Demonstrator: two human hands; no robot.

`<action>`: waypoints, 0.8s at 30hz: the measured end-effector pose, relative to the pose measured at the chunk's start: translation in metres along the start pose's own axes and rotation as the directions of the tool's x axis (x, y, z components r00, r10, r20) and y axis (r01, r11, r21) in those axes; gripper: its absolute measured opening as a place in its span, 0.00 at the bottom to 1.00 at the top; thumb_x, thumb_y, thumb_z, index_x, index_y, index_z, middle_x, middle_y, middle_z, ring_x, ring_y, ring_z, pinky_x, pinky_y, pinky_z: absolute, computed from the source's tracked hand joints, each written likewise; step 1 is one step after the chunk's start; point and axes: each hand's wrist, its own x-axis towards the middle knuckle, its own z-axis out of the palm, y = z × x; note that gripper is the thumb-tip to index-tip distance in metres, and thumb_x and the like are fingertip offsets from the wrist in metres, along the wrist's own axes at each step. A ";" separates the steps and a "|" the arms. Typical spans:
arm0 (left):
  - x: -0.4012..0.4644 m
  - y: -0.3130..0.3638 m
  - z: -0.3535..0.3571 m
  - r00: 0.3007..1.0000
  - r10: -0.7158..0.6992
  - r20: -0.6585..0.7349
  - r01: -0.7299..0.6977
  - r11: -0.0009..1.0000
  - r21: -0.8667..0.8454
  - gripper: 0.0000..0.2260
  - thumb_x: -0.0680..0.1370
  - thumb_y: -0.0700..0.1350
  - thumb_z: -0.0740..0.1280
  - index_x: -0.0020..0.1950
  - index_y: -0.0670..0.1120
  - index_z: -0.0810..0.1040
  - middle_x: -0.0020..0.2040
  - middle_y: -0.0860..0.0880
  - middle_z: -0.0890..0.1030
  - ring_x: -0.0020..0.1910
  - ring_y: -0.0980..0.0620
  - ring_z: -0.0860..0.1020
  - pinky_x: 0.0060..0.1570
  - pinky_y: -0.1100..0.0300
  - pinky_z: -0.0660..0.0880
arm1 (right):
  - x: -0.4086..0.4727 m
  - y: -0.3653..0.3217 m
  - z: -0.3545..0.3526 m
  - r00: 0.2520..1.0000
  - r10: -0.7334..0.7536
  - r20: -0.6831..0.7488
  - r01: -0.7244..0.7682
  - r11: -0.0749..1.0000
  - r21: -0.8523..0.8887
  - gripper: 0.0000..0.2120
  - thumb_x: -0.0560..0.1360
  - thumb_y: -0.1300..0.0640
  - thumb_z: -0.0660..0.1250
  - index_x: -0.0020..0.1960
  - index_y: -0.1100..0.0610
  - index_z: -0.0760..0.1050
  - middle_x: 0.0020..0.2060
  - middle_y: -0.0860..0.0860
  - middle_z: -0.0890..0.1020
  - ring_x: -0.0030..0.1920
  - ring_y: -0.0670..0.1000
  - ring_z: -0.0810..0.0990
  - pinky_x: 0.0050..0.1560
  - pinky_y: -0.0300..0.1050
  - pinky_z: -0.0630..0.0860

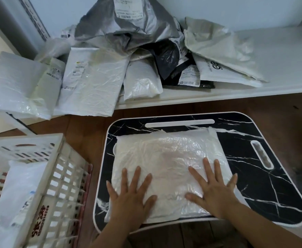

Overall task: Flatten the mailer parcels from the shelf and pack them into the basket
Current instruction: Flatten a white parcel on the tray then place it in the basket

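A white crinkled plastic mailer (166,158) lies flat on a small black marble-pattern lap table (264,190). My left hand (130,197) presses palm-down on the mailer's near left part, fingers spread. My right hand (212,187) presses palm-down on its near right part, fingers spread as well. Neither hand grips anything. A white slotted plastic basket (57,176) stands at the lower left with white mailers (21,190) lying inside it. On the white shelf (254,90) behind the table sits a heap of grey, white and black mailer parcels (128,51).
A large white mailer (91,86) and a padded white parcel (14,83) hang over the shelf's left front edge. Brown wooden floor (86,126) shows between shelf, basket and table. The table has a long slot (179,122) near its far edge and a cut-out (262,154) on its right.
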 end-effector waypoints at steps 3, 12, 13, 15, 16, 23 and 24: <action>0.002 -0.004 -0.003 0.999 0.002 0.038 -0.001 1.000 -0.025 0.28 0.77 0.69 0.49 0.74 0.61 0.63 0.76 0.51 0.64 0.73 0.40 0.60 0.63 0.32 0.50 | -0.001 0.000 -0.004 1.000 -0.008 0.015 0.008 1.000 0.016 0.38 0.62 0.19 0.32 0.63 0.32 0.17 0.64 0.49 0.15 0.66 0.59 0.17 0.62 0.80 0.33; 0.050 0.008 -0.044 0.994 -0.036 -0.102 0.018 0.985 -0.173 0.31 0.75 0.71 0.46 0.76 0.61 0.53 0.78 0.44 0.53 0.76 0.38 0.50 0.71 0.36 0.42 | 0.033 -0.023 -0.040 0.931 -0.060 -0.361 0.066 0.998 0.003 0.41 0.67 0.23 0.31 0.77 0.40 0.38 0.77 0.54 0.38 0.73 0.58 0.26 0.67 0.70 0.28; 0.060 0.010 -0.046 0.993 -0.019 -0.116 0.004 0.992 -0.128 0.34 0.73 0.74 0.43 0.76 0.64 0.39 0.79 0.47 0.38 0.76 0.40 0.37 0.70 0.35 0.37 | 0.040 -0.026 -0.045 0.941 -0.091 -0.327 0.094 0.996 -0.008 0.40 0.67 0.22 0.34 0.75 0.38 0.33 0.75 0.52 0.30 0.71 0.57 0.22 0.66 0.73 0.30; 0.079 0.010 -0.049 0.999 -0.024 -0.036 0.020 0.994 -0.104 0.37 0.69 0.76 0.40 0.69 0.65 0.25 0.71 0.52 0.22 0.71 0.41 0.24 0.66 0.30 0.33 | 0.057 -0.029 -0.049 0.968 -0.138 -0.208 0.135 0.990 -0.026 0.41 0.66 0.21 0.40 0.71 0.34 0.27 0.71 0.48 0.22 0.68 0.57 0.18 0.63 0.78 0.31; 0.085 0.010 -0.052 1.000 -0.023 0.006 0.024 0.996 -0.088 0.37 0.69 0.77 0.40 0.69 0.65 0.25 0.70 0.53 0.21 0.70 0.41 0.23 0.65 0.27 0.34 | 0.062 -0.030 -0.049 0.975 -0.152 -0.159 0.145 0.988 -0.054 0.42 0.65 0.20 0.42 0.70 0.33 0.26 0.70 0.47 0.21 0.67 0.57 0.17 0.62 0.79 0.31; 0.093 0.007 -0.035 0.995 -0.025 0.092 0.029 0.998 -0.047 0.35 0.67 0.76 0.32 0.71 0.65 0.26 0.73 0.54 0.24 0.71 0.42 0.24 0.61 0.24 0.33 | 0.076 -0.027 -0.034 0.961 -0.171 -0.215 0.151 0.983 -0.106 0.40 0.65 0.18 0.42 0.71 0.29 0.33 0.74 0.47 0.28 0.71 0.59 0.23 0.58 0.82 0.33; 0.093 0.007 -0.034 0.995 -0.033 0.097 0.039 0.998 -0.052 0.35 0.67 0.76 0.32 0.70 0.65 0.26 0.72 0.54 0.23 0.71 0.42 0.24 0.61 0.24 0.32 | 0.075 -0.029 -0.034 0.953 -0.186 -0.238 0.165 0.980 -0.109 0.40 0.65 0.18 0.44 0.73 0.29 0.40 0.77 0.49 0.36 0.75 0.60 0.30 0.58 0.84 0.38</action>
